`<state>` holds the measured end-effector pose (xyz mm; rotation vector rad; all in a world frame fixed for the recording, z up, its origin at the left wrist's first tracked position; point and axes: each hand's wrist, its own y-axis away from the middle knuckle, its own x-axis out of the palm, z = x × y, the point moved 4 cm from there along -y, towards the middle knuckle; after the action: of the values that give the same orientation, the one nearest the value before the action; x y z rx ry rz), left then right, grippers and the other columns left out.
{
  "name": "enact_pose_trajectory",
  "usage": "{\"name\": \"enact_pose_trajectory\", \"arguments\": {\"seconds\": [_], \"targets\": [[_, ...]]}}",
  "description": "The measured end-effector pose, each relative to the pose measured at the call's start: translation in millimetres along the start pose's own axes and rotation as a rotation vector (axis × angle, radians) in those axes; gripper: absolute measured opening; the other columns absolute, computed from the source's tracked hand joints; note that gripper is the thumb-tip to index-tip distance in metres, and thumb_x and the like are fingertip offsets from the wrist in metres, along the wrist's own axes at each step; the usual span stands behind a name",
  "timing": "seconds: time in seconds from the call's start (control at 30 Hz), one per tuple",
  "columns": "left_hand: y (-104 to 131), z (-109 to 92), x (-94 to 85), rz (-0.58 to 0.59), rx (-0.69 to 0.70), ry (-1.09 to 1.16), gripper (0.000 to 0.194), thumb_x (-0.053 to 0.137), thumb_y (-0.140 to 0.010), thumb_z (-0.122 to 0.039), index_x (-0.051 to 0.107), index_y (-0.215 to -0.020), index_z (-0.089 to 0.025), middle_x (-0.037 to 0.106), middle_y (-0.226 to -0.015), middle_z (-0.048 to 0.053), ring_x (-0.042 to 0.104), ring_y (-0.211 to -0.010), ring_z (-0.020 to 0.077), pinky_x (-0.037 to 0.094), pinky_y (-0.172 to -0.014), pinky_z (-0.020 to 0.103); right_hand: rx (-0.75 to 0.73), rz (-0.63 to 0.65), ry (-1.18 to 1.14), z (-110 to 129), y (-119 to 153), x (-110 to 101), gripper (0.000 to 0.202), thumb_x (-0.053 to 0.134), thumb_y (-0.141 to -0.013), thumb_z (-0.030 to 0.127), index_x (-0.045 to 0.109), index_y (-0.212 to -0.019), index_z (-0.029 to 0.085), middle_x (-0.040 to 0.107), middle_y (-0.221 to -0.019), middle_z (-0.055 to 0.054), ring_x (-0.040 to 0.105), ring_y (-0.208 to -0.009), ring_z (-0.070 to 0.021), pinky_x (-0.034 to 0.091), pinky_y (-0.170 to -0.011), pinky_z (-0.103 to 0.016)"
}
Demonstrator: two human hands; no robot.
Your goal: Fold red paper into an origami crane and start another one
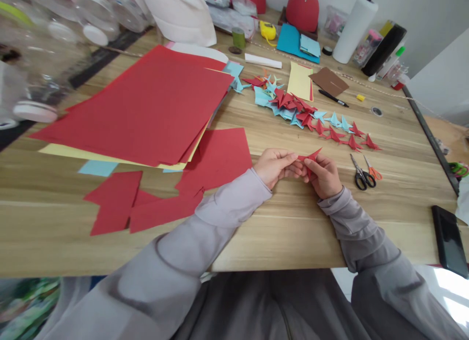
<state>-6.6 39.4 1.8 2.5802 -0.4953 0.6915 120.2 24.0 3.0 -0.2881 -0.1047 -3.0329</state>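
Basically, tabletop [274, 237] w/ paper stack [139, 105]; R of stack, L hand [274, 165] (nearer it) & R hand [327, 176], both grips clamped on red fold [314, 155] btwn them, long axis approx. L–R, one tip angled away from stack.

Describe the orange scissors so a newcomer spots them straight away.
On the wooden table, find the person's right hand. To its right, the black scissors and orange scissors lie side by side. Yours is the farther, smaller pair, the only one with orange handles.
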Motion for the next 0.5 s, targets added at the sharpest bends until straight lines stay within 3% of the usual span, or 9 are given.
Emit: {"name": "enact_pose_trajectory", "arguments": {"seconds": [0.23,0.4,0.5], "targets": [[2,-3,3.2,0.023,-0.009,0.016,0.024,0.062,-0.083,-0.017,0.063,-0.062,-0.006,0.065,-0.055,0.008,0.061,-0.049,0.0111,0.05,-0.053,0.023,0.033,0.022,-0.059,4,2,5,0.03,0.077,-0.066,0.043,0.062,-0.066,0.016,0.059,-0.05,0.003,0.049,-0.039,-0.0076,0.04,-0.037,-0.02],[2,-8,-1.8,-0.135,0.085,0.022,0.018,0.07,-0.074,-0.01,0.06,-0.06,-0.008,0.063,-0.052,0.002,0.056,-0.041,0.008,0.045,-0.044,0.019,0.005,0.009,-0.024,2,1,1,0.03,0.076,-0.068,0.043,0.06,-0.066,0.017,0.06,-0.052,0.003,0.049,-0.039,-0.0075,0.04,-0.037,-0.02],[2,-11,-5.6,-0.166,0.114,0.012,0.019,0.071,-0.073,-0.009,0.059,-0.058,-0.008,0.061,-0.051,0.001,0.055,-0.041,0.0069,0.045,-0.045,0.019,0.01,-0.028,-0.033,2,0,-2,0.032,0.077,-0.066,0.043,0.059,-0.064,0.017,0.06,-0.05,0.003,0.049,-0.038,-0.0076,0.04,-0.037,-0.02]]}}
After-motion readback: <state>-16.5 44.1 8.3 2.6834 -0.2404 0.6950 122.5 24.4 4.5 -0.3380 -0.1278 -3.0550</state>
